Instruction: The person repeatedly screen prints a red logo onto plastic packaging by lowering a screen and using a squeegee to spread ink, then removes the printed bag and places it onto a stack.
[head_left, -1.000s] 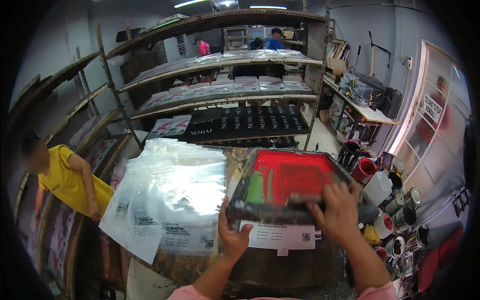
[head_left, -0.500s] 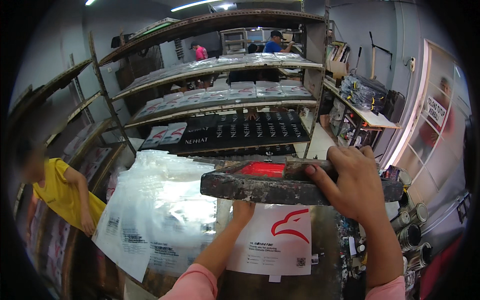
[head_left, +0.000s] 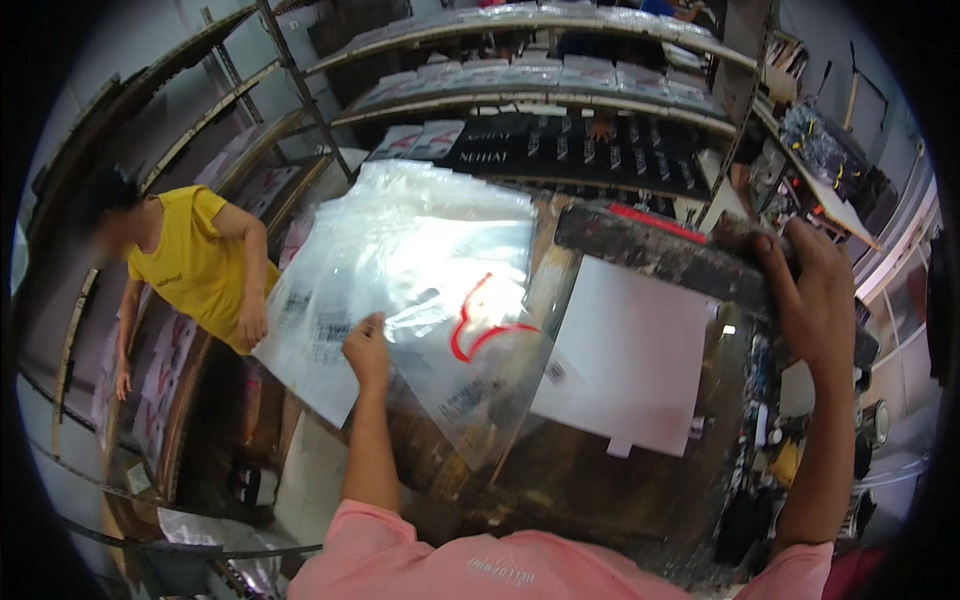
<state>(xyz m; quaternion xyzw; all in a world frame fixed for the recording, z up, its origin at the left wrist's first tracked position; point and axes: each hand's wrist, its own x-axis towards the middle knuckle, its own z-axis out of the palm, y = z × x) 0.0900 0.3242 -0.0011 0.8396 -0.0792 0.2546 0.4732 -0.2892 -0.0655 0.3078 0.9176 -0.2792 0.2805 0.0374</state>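
Observation:
My left hand (head_left: 368,352) pinches the edge of a clear plastic bag (head_left: 490,375) with a red bird-head outline and dark print. The bag hangs tilted over the right part of a fanned stack of clear bags (head_left: 345,260). My right hand (head_left: 818,290) grips the end of a dark, ink-stained screen-printing frame (head_left: 640,240), holding it raised and tilted. Under my thumb lies a wooden squeegee (head_left: 738,230) on the frame, beside a strip of red ink (head_left: 658,222). Below the frame, a pale rectangular sheet (head_left: 630,350) lies on the worn printing table (head_left: 600,510).
At the left stands a person in a yellow shirt (head_left: 200,250), one hand near the stack. Metal shelves (head_left: 540,105) with printed bags rise behind the table. Ink cans (head_left: 872,425) and bottles crowd its right side. Another rack (head_left: 170,420) runs along the left.
My left hand has drawn the printed bag off the sheet and leftward over the stack. My right hand still holds the frame up. The view has tilted down and turned left.

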